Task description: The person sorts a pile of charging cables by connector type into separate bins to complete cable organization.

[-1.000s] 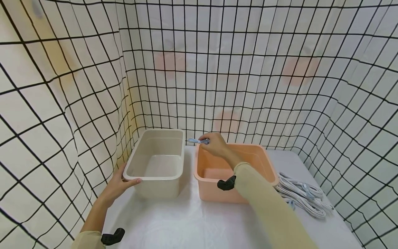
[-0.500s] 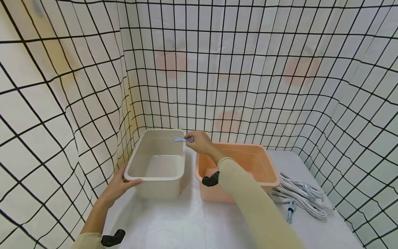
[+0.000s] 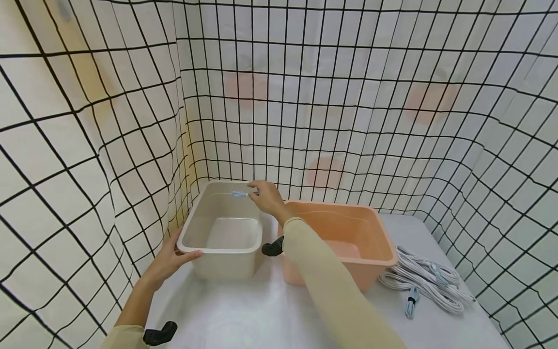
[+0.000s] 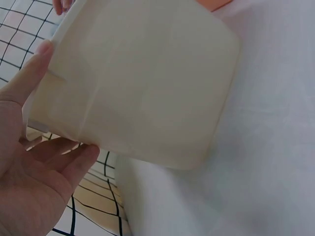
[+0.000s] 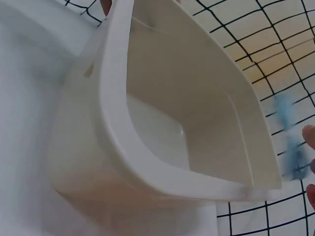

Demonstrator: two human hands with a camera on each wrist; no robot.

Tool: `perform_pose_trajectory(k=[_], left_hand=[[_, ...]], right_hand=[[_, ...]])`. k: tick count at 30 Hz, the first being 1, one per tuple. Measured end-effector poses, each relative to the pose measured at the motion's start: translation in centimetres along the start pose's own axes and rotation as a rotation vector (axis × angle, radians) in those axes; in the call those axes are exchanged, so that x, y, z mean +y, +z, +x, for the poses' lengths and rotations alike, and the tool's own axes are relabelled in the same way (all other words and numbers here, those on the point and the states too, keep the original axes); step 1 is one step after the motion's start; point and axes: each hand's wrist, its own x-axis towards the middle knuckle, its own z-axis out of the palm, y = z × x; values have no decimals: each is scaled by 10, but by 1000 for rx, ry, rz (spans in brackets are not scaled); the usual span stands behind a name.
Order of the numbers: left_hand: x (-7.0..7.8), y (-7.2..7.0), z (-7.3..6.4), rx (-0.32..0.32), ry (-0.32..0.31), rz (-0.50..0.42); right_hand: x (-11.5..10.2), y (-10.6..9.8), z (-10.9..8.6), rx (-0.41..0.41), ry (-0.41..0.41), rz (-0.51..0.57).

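My left hand [image 3: 167, 259] grips the near left corner of a cream plastic bin [image 3: 224, 265], thumb over the rim. In the left wrist view, the fingers [image 4: 81, 164] lie against the bin's outer wall. Over the far right part of the same bin, my right hand [image 3: 267, 196] pinches one end of a small bundled light blue cable [image 3: 240, 194]. That cable [image 5: 290, 137] looks blurred beside the fingertips [image 5: 310, 135] in the right wrist view. The visible floor of the cream bin is bare.
An orange plastic bin [image 3: 344, 220] stands to the right, partly behind my right forearm. Beyond it lie coiled white cables [image 3: 429, 281] and a small blue cable bundle [image 3: 411, 303] with a black tie. Black netting [image 3: 305, 121] surrounds the white table [image 3: 244, 315].
My right hand has carried the light blue cable leftward from above the orange bin to over the cream bin. The left hand keeps its grip. The view has shifted slightly.
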Motion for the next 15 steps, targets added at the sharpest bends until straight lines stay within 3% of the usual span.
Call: perform_pose_trajectory(k=[7,15], left_hand=[[2,2,2,4,1,-2],[1,2,1,8,-15,7]], right_hand=[[6,-3,-4,40,13,-11],[15,-10,-14,-30,-37,-4]])
